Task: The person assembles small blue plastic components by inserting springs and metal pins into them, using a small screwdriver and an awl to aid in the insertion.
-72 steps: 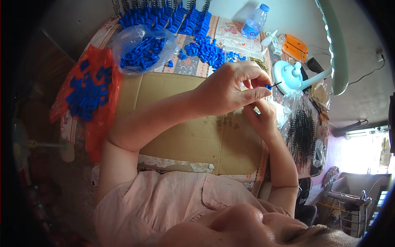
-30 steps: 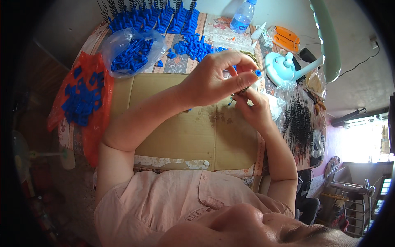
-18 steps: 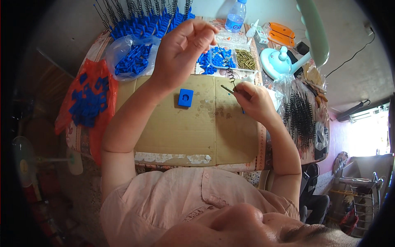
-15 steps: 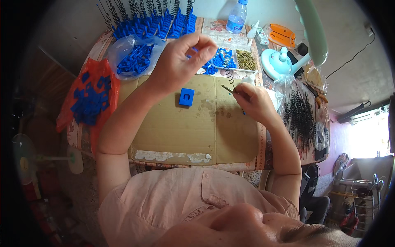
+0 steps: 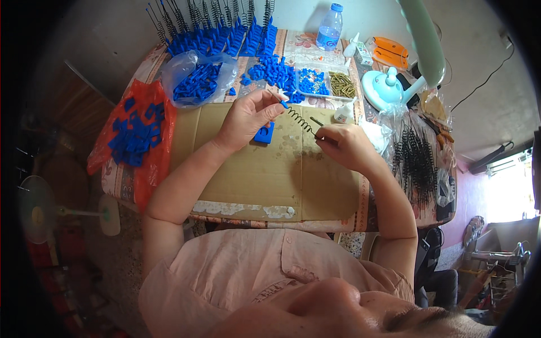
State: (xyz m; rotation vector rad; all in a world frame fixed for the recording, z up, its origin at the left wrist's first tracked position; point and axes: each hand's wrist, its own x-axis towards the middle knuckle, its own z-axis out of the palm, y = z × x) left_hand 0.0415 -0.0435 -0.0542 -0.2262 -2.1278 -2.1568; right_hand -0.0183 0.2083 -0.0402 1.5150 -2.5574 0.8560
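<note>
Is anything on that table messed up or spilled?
Yes, the cardboard looks worn. It has dark blotches toward the right, perhaps old stains, and a patchy whitish strip along its near edge, as if something peeled. Small blue pieces also lie loose outside the clear bag, though that may be deliberate.

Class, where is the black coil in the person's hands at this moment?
In the head view, the black coil is slightly right of the upper middle, spanning between the left hand and right hand, over the cardboard sheet.
</note>
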